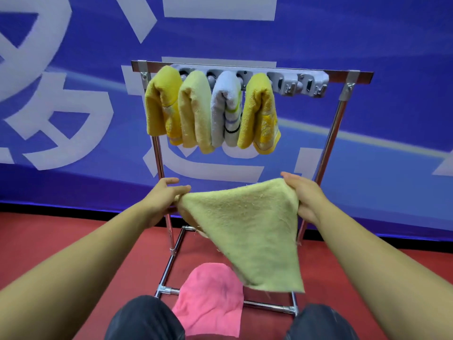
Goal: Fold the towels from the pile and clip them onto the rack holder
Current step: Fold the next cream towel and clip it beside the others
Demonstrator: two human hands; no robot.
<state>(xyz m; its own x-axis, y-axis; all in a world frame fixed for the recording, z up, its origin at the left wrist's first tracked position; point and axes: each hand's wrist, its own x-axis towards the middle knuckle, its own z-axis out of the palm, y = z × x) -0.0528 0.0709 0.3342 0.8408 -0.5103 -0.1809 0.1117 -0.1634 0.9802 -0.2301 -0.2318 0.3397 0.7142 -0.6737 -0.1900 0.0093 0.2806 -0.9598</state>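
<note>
Both hands up in front of the rack (328,143): left hand (161,200) and right hand (306,197) each pinch a top corner of the pale green towel (247,231). It hangs spread below four clipped towels (210,109), above the pink towel (210,298) at the rack's base.

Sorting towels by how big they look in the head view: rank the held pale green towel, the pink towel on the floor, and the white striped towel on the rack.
1. pale green towel, though nearest the camera
2. pink towel
3. white striped towel, folded and farther away
</note>
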